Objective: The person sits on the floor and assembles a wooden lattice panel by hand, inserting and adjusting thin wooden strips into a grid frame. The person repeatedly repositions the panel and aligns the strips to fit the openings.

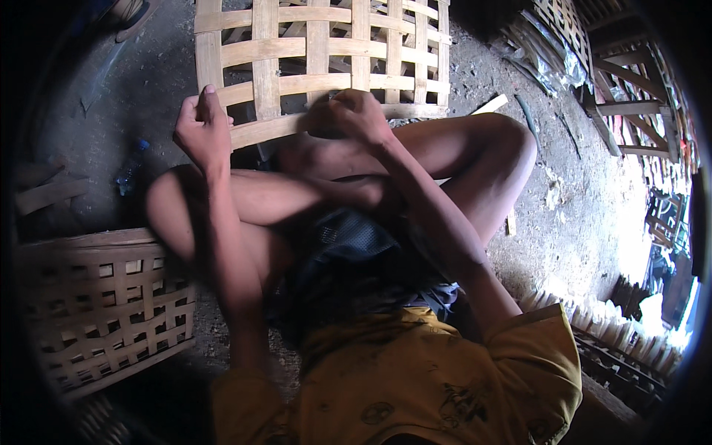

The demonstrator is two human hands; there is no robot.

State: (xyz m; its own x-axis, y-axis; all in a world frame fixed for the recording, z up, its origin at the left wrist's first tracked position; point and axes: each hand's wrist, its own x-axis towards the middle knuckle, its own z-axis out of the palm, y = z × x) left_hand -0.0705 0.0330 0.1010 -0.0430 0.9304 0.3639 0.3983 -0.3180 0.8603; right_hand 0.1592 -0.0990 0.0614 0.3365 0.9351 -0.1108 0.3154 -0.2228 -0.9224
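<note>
In front of my crossed legs stands an open-weave bamboo basket (265,63) made of flat pale strips with square gaps. My left hand (202,132) is closed at its near left corner, thumb pointing up and fingers curled by the end of the near edge strip. Farther right, my right hand (357,119) is closed at the same near edge, its knuckles up against the lattice. Its fingertips are in shadow and partly hidden. More crossing strips show dimly through the gaps.
A darker woven bamboo basket (111,304) sits beside my left knee. Loose wood pieces (52,194) lie on the dark floor at left. A short bamboo strip (491,104) lies beyond my right knee. Wooden frames (634,111) and stacked slats (608,322) stand along the right.
</note>
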